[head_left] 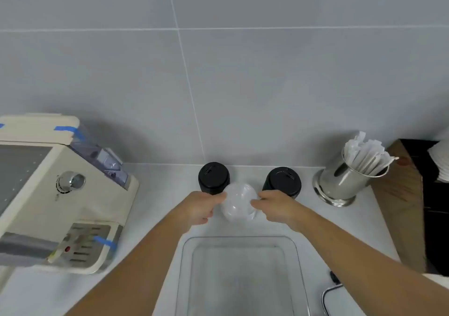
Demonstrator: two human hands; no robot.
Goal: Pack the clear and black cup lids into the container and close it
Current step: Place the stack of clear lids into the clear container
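Note:
A stack of clear dome lids (239, 201) stands on the white counter between my two hands. My left hand (202, 206) grips its left side and my right hand (274, 205) grips its right side. Behind them, against the wall, stand two stacks of black lids, one on the left (213, 176) and one on the right (283, 179). The clear rectangular container (181, 262) lies open in front of me, below the hands, with nothing visible inside.
A cream espresso machine (60, 194) fills the left of the counter. A steel cup of wrapped straws (349, 182) stands at the right, beside a wooden board (398, 189). A dark cable (326, 294) curls at the container's right.

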